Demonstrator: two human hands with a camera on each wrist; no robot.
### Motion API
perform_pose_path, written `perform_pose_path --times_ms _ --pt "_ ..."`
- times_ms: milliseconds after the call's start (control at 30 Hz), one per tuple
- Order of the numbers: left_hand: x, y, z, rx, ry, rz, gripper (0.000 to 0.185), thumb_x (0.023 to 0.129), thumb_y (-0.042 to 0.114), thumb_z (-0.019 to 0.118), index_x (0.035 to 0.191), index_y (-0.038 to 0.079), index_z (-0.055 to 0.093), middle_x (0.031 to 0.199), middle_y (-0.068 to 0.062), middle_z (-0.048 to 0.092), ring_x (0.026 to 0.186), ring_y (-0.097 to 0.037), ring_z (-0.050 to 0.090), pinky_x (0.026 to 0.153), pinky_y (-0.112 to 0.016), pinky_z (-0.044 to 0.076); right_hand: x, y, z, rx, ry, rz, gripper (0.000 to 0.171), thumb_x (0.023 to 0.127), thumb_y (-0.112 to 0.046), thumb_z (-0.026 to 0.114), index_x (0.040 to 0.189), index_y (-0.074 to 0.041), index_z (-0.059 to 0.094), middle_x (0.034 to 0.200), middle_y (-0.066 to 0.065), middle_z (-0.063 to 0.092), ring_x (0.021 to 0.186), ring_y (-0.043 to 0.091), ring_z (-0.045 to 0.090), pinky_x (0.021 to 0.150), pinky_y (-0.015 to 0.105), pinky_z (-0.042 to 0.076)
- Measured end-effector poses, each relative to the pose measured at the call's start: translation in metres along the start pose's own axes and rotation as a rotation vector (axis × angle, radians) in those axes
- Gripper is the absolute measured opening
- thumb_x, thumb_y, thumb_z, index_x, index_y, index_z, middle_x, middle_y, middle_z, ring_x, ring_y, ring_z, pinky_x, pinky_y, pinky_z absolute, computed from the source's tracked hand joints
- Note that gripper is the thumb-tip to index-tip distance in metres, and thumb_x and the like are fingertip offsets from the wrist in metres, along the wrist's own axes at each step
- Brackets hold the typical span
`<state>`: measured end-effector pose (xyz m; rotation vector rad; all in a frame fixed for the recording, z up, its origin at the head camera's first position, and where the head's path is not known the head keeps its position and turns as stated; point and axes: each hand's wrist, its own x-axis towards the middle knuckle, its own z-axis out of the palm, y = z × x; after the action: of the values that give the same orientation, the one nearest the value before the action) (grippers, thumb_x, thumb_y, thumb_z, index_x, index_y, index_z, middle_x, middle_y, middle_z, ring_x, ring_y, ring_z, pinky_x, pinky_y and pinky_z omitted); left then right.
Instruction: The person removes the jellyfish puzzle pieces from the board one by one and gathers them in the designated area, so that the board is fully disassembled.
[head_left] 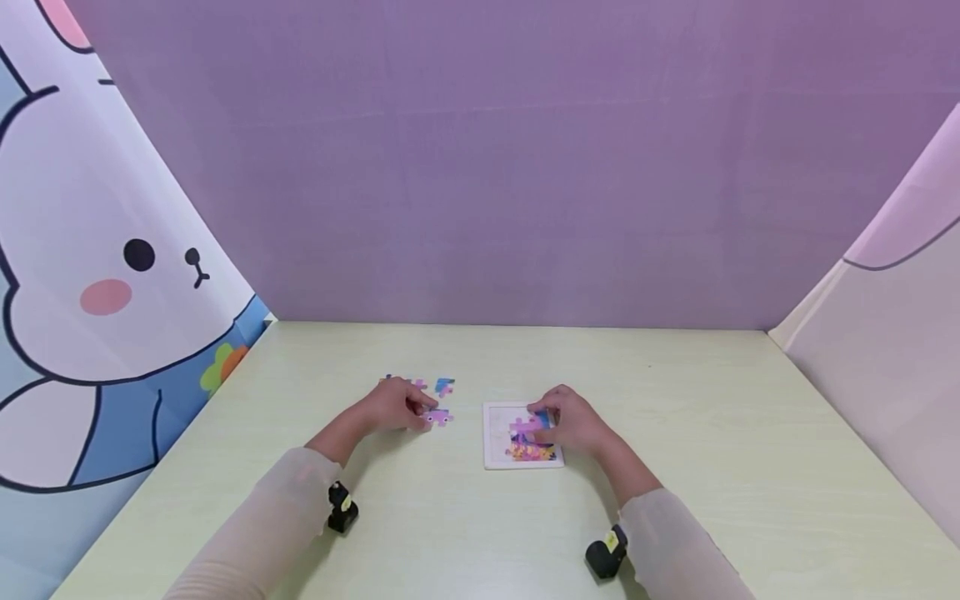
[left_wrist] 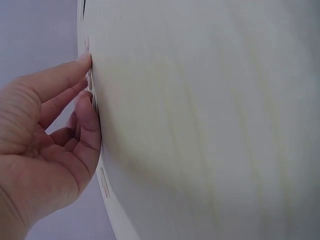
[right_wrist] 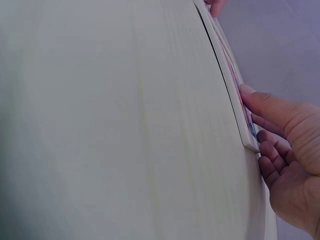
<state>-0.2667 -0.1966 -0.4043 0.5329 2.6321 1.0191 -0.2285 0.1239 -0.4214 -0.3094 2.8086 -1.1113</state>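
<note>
A white puzzle tray [head_left: 492, 437] lies flat on the pale wooden table [head_left: 675, 467], partly filled with pink, blue and yellow pieces. My right hand [head_left: 572, 421] rests over its right side, fingertips pressing a pink and blue piece [head_left: 527, 424]. In the right wrist view the right hand [right_wrist: 290, 145] lays a straight fingertip on the edge-on tray [right_wrist: 233, 92]. My left hand [head_left: 396, 406] is left of the tray and pinches a loose pink piece [head_left: 439, 416] lying on the table. The left wrist view shows the left hand [left_wrist: 40, 140] with thumb and forefinger tips against the table.
A few more loose pieces [head_left: 444, 386] lie just beyond the left hand. Purple backdrop behind, a cartoon rabbit curtain [head_left: 105, 275] on the left, a pale panel on the right. Black wrist cameras [head_left: 341, 507] sit on both forearms.
</note>
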Motion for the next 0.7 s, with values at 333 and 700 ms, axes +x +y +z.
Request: perform_pose_path --times_ms 333,700 --pt "-0.002 0.0 -0.003 -0.044 0.021 0.048 0.034 0.079 0.005 0.08 0.112 0.004 0.073 0.089 -0.002 0.067 0.078 -0.015 0.059 0.065 -0.029 0.05 -0.001 -0.001 -0.001 0.002 -0.003 -0.009 0.037 0.08 -0.017 0.082 0.116 -0.012 0.072 0.114 0.004 0.055 0.101 0.022 0.052 0.097 0.046 0.044" --pt "-0.006 0.013 -0.003 -0.216 0.097 0.081 0.029 0.077 0.007 0.082 0.104 0.001 0.075 0.095 -0.011 0.071 0.083 -0.016 0.065 0.068 -0.028 0.053 -0.001 0.0 -0.001 0.0 0.002 -0.008 0.037 0.08 -0.017 0.082 0.115 -0.012 0.072 0.114 0.004 0.055 0.099 0.021 0.052 0.096 0.045 0.045"
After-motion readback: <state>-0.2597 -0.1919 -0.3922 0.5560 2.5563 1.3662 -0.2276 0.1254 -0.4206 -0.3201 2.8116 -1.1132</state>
